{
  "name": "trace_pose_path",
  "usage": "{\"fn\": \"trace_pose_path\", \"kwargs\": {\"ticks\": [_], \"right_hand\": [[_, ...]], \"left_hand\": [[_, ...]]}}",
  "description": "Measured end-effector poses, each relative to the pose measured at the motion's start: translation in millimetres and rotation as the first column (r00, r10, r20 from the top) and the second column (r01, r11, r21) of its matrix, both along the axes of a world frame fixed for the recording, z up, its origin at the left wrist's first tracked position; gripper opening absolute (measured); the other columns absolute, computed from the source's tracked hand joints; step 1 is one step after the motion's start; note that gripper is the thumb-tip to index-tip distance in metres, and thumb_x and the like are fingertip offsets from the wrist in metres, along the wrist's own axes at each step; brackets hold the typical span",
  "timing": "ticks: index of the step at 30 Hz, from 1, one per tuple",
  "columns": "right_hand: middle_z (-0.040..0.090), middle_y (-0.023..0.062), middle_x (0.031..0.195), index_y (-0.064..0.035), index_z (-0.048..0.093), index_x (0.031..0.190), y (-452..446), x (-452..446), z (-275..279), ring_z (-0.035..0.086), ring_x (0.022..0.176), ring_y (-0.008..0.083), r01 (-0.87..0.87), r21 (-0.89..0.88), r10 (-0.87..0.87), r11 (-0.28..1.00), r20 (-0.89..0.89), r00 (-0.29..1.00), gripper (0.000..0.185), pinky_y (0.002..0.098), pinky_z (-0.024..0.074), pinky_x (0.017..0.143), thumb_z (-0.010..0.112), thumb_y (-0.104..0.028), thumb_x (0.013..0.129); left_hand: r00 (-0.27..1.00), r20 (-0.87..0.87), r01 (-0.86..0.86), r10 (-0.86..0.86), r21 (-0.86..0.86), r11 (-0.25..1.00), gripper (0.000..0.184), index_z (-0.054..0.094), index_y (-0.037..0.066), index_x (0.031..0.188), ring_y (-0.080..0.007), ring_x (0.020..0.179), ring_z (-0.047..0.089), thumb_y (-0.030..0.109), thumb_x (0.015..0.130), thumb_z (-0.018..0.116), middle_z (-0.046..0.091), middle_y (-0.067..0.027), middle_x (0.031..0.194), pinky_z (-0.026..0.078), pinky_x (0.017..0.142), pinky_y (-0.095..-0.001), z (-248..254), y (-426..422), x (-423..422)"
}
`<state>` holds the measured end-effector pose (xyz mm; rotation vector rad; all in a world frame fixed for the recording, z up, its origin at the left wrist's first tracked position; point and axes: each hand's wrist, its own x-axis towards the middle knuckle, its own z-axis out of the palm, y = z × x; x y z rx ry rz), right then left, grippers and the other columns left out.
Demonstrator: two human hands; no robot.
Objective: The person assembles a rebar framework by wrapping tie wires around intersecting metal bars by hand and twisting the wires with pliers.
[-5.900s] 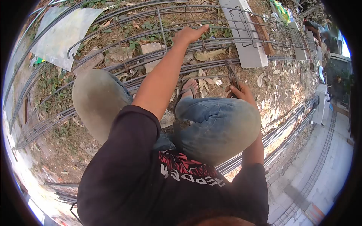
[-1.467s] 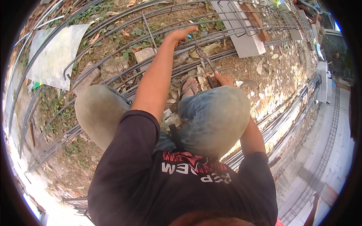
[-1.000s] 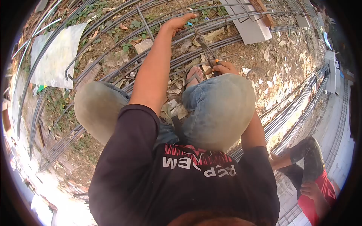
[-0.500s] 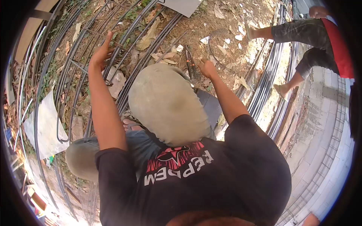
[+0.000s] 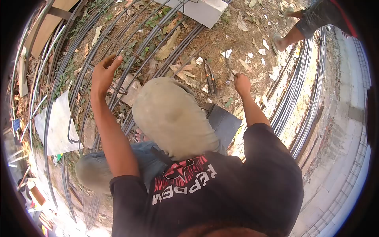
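Observation:
My left hand (image 5: 104, 75) is over the long steel bars (image 5: 138, 51) on the left, its fingers apart and holding nothing visible. Out to the right, my right hand (image 5: 242, 83) is closed round one end of a thin wire strand (image 5: 229, 66). Pincers (image 5: 209, 77) with dark handles and orange marks lie on the soil between my hands, nearer the right one. A grey stone (image 5: 128, 90) rests beside my left hand, partly under the bars.
A co-worker's foot (image 5: 278, 42) and legs are at the upper right. Below them runs a bundle of thin bars (image 5: 294, 87). A dark flat plate (image 5: 224, 124) lies beside my knee. A grey block (image 5: 207, 11) is at the top and a pale sheet (image 5: 57, 126) at the left.
The pincers have gone from my right hand to the ground. My right hand has moved outward and now grips wire. The view has swung right, and the co-worker has moved towards the top.

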<state>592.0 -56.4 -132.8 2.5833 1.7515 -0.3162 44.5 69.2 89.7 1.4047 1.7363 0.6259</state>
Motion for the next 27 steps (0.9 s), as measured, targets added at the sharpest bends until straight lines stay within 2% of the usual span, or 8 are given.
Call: {"fn": "trace_pose_path", "kwargs": {"ticks": [5,9,11,14,17,18,21,27], "right_hand": [[0.066,0.0128,0.094,-0.0081,0.072,0.105,13.3,-39.4,115.0,0.066,0.081,0.0345,0.007,0.662,0.045,0.749,-0.061,0.997,0.015,0.0454,0.0523,0.072,0.067,-0.021,0.097],[0.063,0.0122,0.087,-0.0067,0.071,0.103,10.7,-84.5,234.3,0.065,0.069,0.0324,-0.046,0.771,0.221,0.635,-0.124,0.967,0.011,0.0411,0.0496,0.060,0.071,-0.014,0.094],[0.064,0.0120,0.088,-0.0070,0.072,0.103,4.9,-106.6,274.2,0.066,0.070,0.0326,-0.123,0.760,0.367,0.638,-0.160,0.916,0.012,0.0407,0.0505,0.060,0.071,-0.013,0.093],[0.066,0.0110,0.090,-0.0073,0.072,0.105,-2.3,-134.8,310.5,0.066,0.071,0.0318,-0.247,0.793,0.548,0.557,-0.128,0.827,0.015,0.0390,0.0522,0.061,0.073,-0.013,0.091],[0.067,0.0115,0.093,-0.0081,0.073,0.106,-13.1,-144.9,337.0,0.067,0.075,0.0320,-0.232,0.725,0.539,0.649,-0.222,0.813,0.017,0.0397,0.0531,0.064,0.074,-0.015,0.091],[0.067,0.0125,0.094,-0.0074,0.072,0.106,-14.2,-138.9,336.5,0.068,0.077,0.0326,-0.271,0.724,0.582,0.635,-0.217,0.783,0.018,0.0414,0.0536,0.068,0.074,-0.017,0.091],[0.069,0.0128,0.097,-0.0063,0.072,0.109,-38.7,-113.8,312.5,0.069,0.079,0.0327,-0.187,0.661,0.452,0.727,-0.255,0.855,0.019,0.0414,0.0548,0.072,0.073,-0.017,0.092],[0.073,0.0120,0.103,-0.0033,0.075,0.105,-96.9,-64.7,288.5,0.074,0.087,0.0264,0.054,0.627,0.263,0.777,-0.402,0.877,0.014,0.0341,0.0580,0.073,0.073,-0.008,0.091]], "left_hand": [[0.937,0.336,0.038,-0.095,0.173,0.984,0.057,0.066,0.001,0.136,-0.0177,0.109,0.067,0.044,0.099,0.069,0.073,-0.0132,0.119,0.049,0.097,-0.0336,52.1,-12.4,63.0],[0.852,0.367,0.225,-0.374,0.388,0.894,0.052,0.066,0.003,0.134,-0.0244,0.113,0.068,0.035,0.095,0.075,0.072,-0.0142,0.122,0.050,0.102,-0.0380,79.7,-19.1,134.9],[0.839,-0.035,0.397,-0.543,0.721,0.568,0.049,0.067,0.005,0.133,-0.0308,0.112,0.068,0.032,0.093,0.076,0.071,-0.0140,0.124,0.052,0.100,-0.0433,106.9,-21.3,170.4],[0.746,-0.294,0.527,-0.598,0.809,0.259,0.041,0.071,0.007,0.124,-0.0358,0.102,0.069,0.033,0.092,0.076,0.074,-0.0146,0.111,0.054,0.093,-0.0476,124.9,-31.1,207.5],[0.622,-0.307,0.751,-0.720,0.494,0.439,0.028,0.075,0.005,0.112,-0.0360,0.086,0.071,0.024,0.091,0.075,0.074,-0.0157,0.091,0.055,0.080,-0.0457,125.9,-34.2,205.3],[0.693,-0.233,0.671,-0.682,0.554,0.492,0.024,0.078,0.003,0.101,-0.0332,0.073,0.070,0.025,0.091,0.076,0.071,-0.0151,0.076,0.053,0.072,-0.0429,128.3,-39.3,200.5],[0.765,-0.107,0.588,-0.635,0.517,0.621,0.026,0.078,0.002,0.101,-0.0265,0.070,0.068,0.025,0.091,0.078,0.073,-0.0153,0.079,0.052,0.069,-0.0386,132.7,-34.1,189.3],[0.709,0.107,0.535,-0.697,0.561,0.631,0.031,0.078,0.000,0.096,-0.0184,0.060,0.057,0.031,0.093,0.077,0.069,-0.0118,0.070,0.047,0.061,-0.0361,100.6,-13.1,168.1]]}}
